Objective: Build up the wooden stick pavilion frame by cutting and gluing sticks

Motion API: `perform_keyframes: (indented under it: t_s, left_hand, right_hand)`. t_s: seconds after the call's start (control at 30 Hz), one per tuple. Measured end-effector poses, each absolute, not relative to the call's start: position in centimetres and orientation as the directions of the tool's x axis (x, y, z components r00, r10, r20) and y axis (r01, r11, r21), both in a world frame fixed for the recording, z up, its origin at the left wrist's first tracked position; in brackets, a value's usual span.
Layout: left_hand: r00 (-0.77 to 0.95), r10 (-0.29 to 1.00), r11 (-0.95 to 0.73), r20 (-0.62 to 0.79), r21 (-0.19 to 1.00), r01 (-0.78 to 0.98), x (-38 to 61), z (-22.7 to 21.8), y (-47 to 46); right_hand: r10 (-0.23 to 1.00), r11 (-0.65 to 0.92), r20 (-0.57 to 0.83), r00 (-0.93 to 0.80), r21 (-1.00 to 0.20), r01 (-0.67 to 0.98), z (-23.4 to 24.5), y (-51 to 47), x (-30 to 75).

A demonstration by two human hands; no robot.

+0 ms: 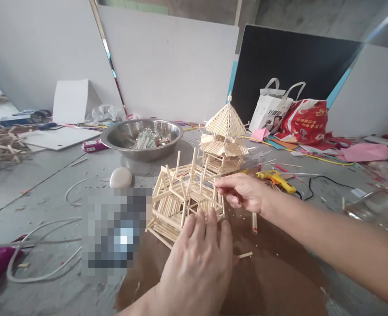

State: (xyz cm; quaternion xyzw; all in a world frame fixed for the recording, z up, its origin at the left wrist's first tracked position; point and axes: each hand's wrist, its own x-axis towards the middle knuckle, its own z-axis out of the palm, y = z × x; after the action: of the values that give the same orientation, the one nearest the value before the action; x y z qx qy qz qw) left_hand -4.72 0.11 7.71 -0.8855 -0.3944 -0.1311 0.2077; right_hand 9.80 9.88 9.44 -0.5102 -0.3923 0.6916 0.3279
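A model frame of thin wooden sticks [177,197] stands on a brown board [272,272] in front of me. My left hand [198,263] lies with its fingers stretched out, fingertips touching the frame's near edge. My right hand [243,192] reaches in from the right, its fingers pinched on a stick at the frame's right side. Behind the frame stands a finished stick pagoda [225,138] with a pointed roof. Short loose sticks [253,221] lie on the board by my right wrist.
A steel bowl [115,139] with wrapped items sits at the back left, a white rounded object [120,177] before it. A yellow glue gun [275,179] and its black cord lie right of the pagoda. Bags, pink paper, white cables and stick piles surround the work.
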Motion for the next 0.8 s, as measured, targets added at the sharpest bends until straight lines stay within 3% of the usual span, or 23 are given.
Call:
perform_keyframes:
  t_s: [0.2, 0.5, 0.8]
  left_hand:
    - [0.673, 0.682, -0.588, 0.286, -0.332, 0.738, -4.4, 7.7, 1.1]
    - [0.695, 0.614, -0.617, 0.375, -0.321, 0.719, -4.8, 7.4, 1.9]
    - [0.699, 0.622, -0.644, 0.352, -0.278, 0.713, -5.0, 7.1, 2.1]
  right_hand:
    - [0.820, -0.533, -0.528, -0.220, -0.845, 0.042, 9.2, 11.0, 8.6]
    - [0.822, -0.519, -0.524, -0.223, -0.851, 0.087, 9.3, 10.9, 8.1]
    - [0.798, -0.566, -0.576, -0.176, -0.817, 0.107, 9.8, 11.0, 7.8]
